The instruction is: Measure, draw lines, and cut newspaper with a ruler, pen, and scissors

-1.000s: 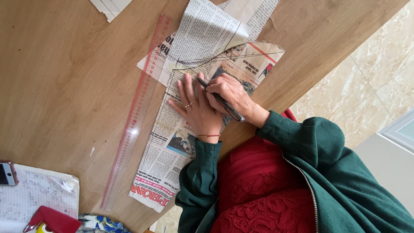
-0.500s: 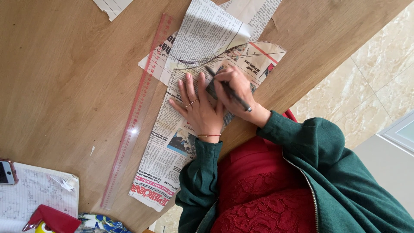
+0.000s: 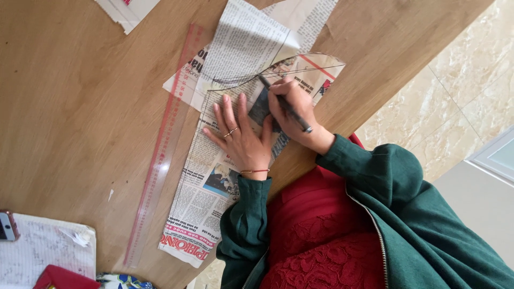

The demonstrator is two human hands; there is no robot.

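A cut sheet of newspaper (image 3: 206,187) lies on the wooden table (image 3: 80,107), with a curved dark line drawn across its upper part. My left hand (image 3: 238,136) lies flat on the newspaper with fingers spread, rings on two fingers and a thin bracelet at the wrist. My right hand (image 3: 294,112) grips a dark pen (image 3: 284,104), its tip touching the paper at the curved line just above my left fingertips. Both arms wear dark green sleeves over a red top.
A long clear ruler with red markings (image 3: 160,155) lies left of the newspaper. More newspaper (image 3: 251,37) sits underneath at the top. A lined notebook (image 3: 43,251), a phone (image 3: 8,225) and a red case (image 3: 61,278) lie bottom left. The table edge (image 3: 369,115) runs diagonally at right above tiled floor.
My right hand has slid up along the curved line, the pen tip now further up-left. My left hand has stayed pressed on the newspaper.
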